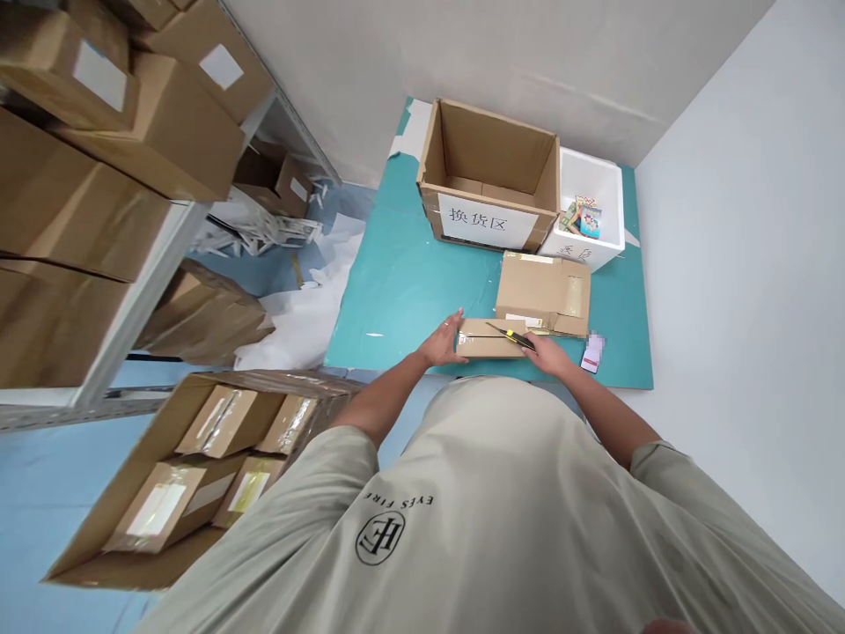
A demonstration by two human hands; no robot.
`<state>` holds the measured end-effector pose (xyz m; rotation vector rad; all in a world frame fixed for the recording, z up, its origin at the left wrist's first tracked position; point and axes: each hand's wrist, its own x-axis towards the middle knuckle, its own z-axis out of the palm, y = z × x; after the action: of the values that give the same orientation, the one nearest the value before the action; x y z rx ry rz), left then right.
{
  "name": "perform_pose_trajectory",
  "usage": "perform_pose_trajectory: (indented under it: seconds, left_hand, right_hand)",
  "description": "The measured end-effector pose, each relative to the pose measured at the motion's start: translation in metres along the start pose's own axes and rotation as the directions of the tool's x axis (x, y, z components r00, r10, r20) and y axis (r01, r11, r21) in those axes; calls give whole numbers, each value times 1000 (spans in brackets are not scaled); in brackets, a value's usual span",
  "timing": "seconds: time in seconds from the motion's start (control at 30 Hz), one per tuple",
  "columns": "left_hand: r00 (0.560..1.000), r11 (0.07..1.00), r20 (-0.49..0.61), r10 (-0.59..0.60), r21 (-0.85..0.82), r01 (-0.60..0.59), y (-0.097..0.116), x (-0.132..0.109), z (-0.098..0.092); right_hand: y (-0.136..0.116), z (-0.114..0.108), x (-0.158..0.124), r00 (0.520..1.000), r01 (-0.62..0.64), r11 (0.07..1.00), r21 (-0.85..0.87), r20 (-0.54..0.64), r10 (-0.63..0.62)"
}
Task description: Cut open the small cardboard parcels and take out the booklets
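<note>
A small cardboard box [485, 344] lies at the near edge of the teal table, with a dark seam along its top. My left hand [442, 343] grips its left end, thumb on the near side and fingers towards the far side. In my right hand [549, 355], at the box's right end, is a yellow and black utility knife [513, 335]. Its thin blade points left over the box top. Just behind lies a larger, flattish cardboard box [538, 286] with tape and a label. A phone [592, 351] rests right of my right hand.
At the table's back stand a large open carton [488, 220] with a paper sign and a white foam box [611, 238] holding small colourful packets. On my left, an open carton [85, 537] of several taped boxes stands below a metal shelf [165, 255] loaded with cartons.
</note>
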<state>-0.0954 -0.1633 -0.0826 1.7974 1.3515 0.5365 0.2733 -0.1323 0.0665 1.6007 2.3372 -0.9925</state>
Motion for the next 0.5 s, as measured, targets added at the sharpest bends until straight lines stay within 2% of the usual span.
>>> perform_pose_trajectory:
  seconds: [0.1,0.2,0.5]
  left_hand:
    - [995,995,8,96,31,-96,-8,-3,6]
    - [984,983,-9,176,63,-175,-12,-1,11]
    - [976,968,-11,215,131,-212,-8,5,13]
  right_hand:
    - [-35,-6,13,990,108,972,-207,112,-86]
    - [-57,-10,21,975,158,921,-356,205,-88]
    - [-80,-18,27,960,198,852,-484,273,-68]
